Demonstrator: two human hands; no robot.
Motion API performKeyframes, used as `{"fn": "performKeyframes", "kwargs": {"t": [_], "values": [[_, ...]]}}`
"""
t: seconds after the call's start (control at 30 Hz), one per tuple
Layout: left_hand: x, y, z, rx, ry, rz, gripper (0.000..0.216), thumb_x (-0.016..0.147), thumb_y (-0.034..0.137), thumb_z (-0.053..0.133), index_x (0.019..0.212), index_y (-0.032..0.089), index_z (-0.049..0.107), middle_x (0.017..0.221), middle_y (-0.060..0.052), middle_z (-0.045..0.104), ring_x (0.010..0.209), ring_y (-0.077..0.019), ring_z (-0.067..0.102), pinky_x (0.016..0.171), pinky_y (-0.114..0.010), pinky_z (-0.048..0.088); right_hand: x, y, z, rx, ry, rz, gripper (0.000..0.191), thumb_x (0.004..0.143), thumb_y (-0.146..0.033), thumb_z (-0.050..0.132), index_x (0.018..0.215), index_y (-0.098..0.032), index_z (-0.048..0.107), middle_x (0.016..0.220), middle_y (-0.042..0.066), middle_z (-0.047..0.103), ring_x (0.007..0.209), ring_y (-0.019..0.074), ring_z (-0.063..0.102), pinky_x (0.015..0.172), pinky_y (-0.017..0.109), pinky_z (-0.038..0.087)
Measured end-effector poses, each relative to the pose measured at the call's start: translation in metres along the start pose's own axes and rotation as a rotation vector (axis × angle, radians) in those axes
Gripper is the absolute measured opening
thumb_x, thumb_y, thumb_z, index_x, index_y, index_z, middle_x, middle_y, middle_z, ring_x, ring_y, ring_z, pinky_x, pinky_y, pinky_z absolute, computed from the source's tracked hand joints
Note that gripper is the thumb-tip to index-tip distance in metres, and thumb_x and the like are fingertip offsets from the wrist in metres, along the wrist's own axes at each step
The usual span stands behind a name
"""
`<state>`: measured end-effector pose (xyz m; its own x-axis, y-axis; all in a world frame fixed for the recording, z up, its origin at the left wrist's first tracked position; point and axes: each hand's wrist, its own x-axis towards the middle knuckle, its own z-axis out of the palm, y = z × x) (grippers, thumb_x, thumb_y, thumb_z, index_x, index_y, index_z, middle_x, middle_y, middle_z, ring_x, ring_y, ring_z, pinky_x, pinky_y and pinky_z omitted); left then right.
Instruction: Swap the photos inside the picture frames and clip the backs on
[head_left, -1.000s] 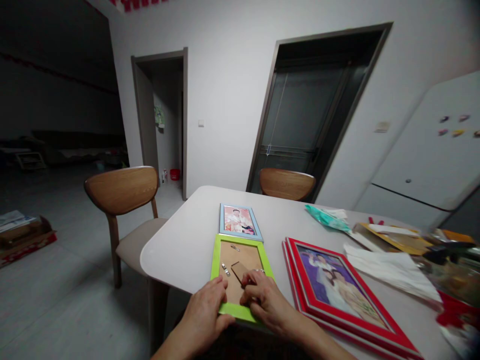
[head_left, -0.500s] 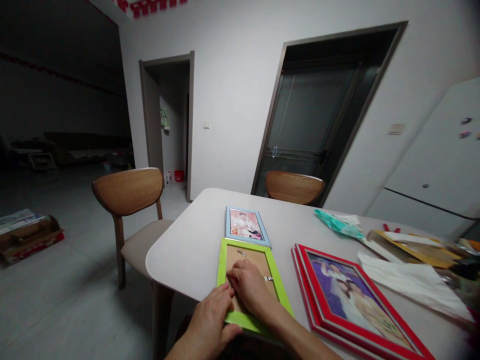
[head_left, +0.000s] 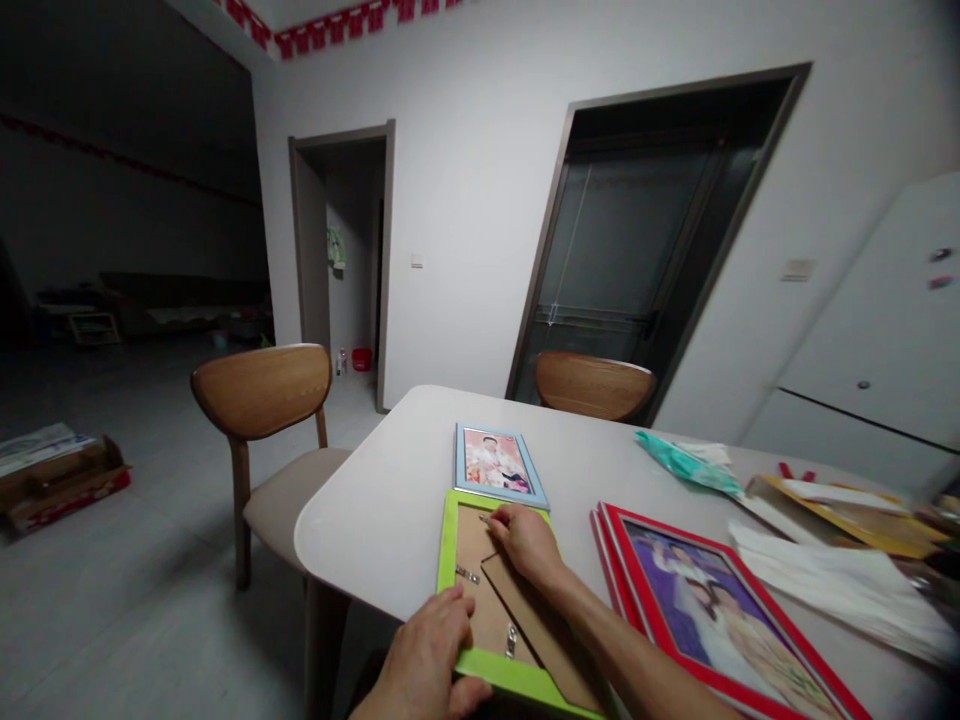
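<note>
A lime-green picture frame [head_left: 448, 545] lies face down near the table's front edge, its brown backing board [head_left: 469, 600] showing. Metal clips sit along the board: one clip [head_left: 467, 574] at the left, another clip [head_left: 511, 640] near the bottom. A brown stand leg [head_left: 536, 630] lies across the board, partly under my right forearm. My left hand [head_left: 431, 645] grips the frame's lower left corner, fingers over the side and thumb at the near edge. With fingertips pinched, my right hand [head_left: 529, 540] is on the top metal clip [head_left: 486, 519].
Beyond the green frame lies a light-blue framed photo [head_left: 496, 462]. Red framed photos [head_left: 720, 610] are stacked to the right. Farther right are a teal packet [head_left: 686, 463], white wrapping [head_left: 832, 575] and a yellow envelope [head_left: 862, 515]. Wooden chairs [head_left: 262, 390] stand by the white table [head_left: 360, 520].
My right hand has moved from the clip at the left side up to the top clip. The left clip and the stand leg now show. The view has tilted up slightly.
</note>
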<state>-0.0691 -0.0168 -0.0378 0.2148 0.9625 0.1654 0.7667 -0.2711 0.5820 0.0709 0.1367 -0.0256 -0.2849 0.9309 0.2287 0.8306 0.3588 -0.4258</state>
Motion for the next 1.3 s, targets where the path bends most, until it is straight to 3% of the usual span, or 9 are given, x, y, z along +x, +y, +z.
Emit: {"fn": "performKeyframes", "kwargs": {"t": [0.27, 0.47, 0.6, 0.7, 0.87, 1.0, 1.13, 1.2, 1.3], "values": [[0.001, 0.005, -0.006, 0.099, -0.093, -0.003, 0.06, 0.058, 0.017, 0.064, 0.114, 0.007, 0.043, 0.125, -0.017, 0.04, 0.118, -0.0231, 0.033, 0.099, -0.034, 0.028, 0.027, 0.006, 0.015, -0.046, -0.006, 0.27, 0.016, 0.064, -0.034, 0.053, 0.065, -0.02, 0.061, 0.07, 0.005, 0.064, 0.065, 0.0169, 0.056, 0.051, 0.023, 0.031], [0.003, 0.009, -0.003, 0.158, -0.111, 0.019, 0.053, 0.06, 0.019, 0.064, 0.11, 0.012, 0.047, 0.127, -0.015, 0.039, 0.118, -0.0254, 0.032, 0.1, -0.039, 0.025, 0.025, 0.004, 0.01, 0.061, 0.041, 0.276, 0.019, 0.065, -0.032, 0.05, 0.062, -0.016, 0.06, 0.069, 0.008, 0.064, 0.067, 0.0186, 0.057, 0.054, 0.024, 0.034], [0.022, 0.013, 0.022, 0.196, -0.134, 0.101, 0.029, 0.079, 0.016, 0.04, 0.106, 0.018, 0.05, 0.128, -0.011, 0.037, 0.12, -0.0255, 0.028, 0.098, -0.047, 0.023, 0.015, 0.005, -0.003, 0.243, 0.079, 0.159, 0.031, 0.074, -0.033, 0.037, 0.063, -0.015, 0.06, 0.065, 0.006, 0.063, 0.063, 0.0153, 0.056, 0.057, 0.024, 0.038], [0.032, 0.012, 0.036, 0.165, -0.132, 0.153, 0.034, 0.074, 0.018, 0.047, 0.108, 0.019, 0.048, 0.127, -0.012, 0.038, 0.119, -0.0271, 0.03, 0.097, -0.048, 0.023, -0.001, 0.014, -0.02, 0.388, 0.104, 0.102, 0.03, 0.074, -0.033, 0.037, 0.076, -0.014, 0.06, 0.073, 0.005, 0.064, 0.069, 0.0154, 0.058, 0.061, 0.024, 0.041], [0.024, 0.014, 0.017, 0.085, -0.063, 0.16, 0.047, 0.058, 0.009, 0.053, 0.104, 0.016, 0.05, 0.128, -0.012, 0.037, 0.118, -0.0264, 0.031, 0.099, -0.042, 0.025, -0.04, 0.033, -0.051, 0.672, 0.188, 0.198, 0.037, 0.072, -0.039, 0.039, 0.096, -0.015, 0.055, 0.091, 0.008, 0.062, 0.081, 0.018, 0.057, 0.064, 0.027, 0.044], [0.017, 0.034, -0.012, -0.261, 0.221, 0.132, 0.03, 0.065, 0.017, 0.05, 0.095, 0.019, 0.052, 0.121, -0.009, 0.047, 0.114, -0.0239, 0.039, 0.094, -0.036, 0.033, -0.07, 0.021, -0.042, 1.129, 0.154, 0.399, 0.042, 0.064, -0.044, 0.051, 0.097, -0.018, 0.052, 0.091, 0.007, 0.061, 0.08, 0.0177, 0.057, 0.061, 0.026, 0.044], [0.021, 0.065, -0.022, -0.863, 0.369, 0.0, 0.032, 0.073, 0.044, 0.049, 0.09, 0.018, 0.049, 0.1, -0.009, 0.059, 0.098, -0.0248, 0.052, 0.077, -0.034, 0.046, -0.09, -0.015, -0.015, 1.532, -0.107, 0.535, 0.054, 0.062, -0.053, 0.053, 0.106, -0.023, 0.043, 0.081, 0.004, 0.062, 0.067, 0.0157, 0.06, 0.051, 0.024, 0.042], [0.027, 0.08, -0.021, -1.07, 0.334, -0.011, 0.038, 0.069, 0.049, 0.053, 0.089, 0.017, 0.049, 0.09, -0.008, 0.062, 0.089, -0.0242, 0.057, 0.074, -0.033, 0.047, -0.095, -0.026, -0.014, 1.658, -0.053, 0.493, 0.06, 0.061, -0.05, 0.056, 0.112, -0.025, 0.036, 0.082, 0.003, 0.063, 0.066, 0.0159, 0.06, 0.05, 0.024, 0.042], [0.038, 0.097, -0.022, -1.178, 0.323, 0.024, 0.044, 0.064, 0.045, 0.062, 0.094, 0.017, 0.047, 0.09, -0.007, 0.062, 0.087, -0.0239, 0.057, 0.075, -0.033, 0.046, -0.098, -0.015, -0.039, 1.612, 0.194, 0.413, 0.07, 0.061, -0.042, 0.058, 0.121, -0.025, 0.027, 0.088, 0.002, 0.063, 0.068, 0.0163, 0.059, 0.052, 0.024, 0.043]]}}
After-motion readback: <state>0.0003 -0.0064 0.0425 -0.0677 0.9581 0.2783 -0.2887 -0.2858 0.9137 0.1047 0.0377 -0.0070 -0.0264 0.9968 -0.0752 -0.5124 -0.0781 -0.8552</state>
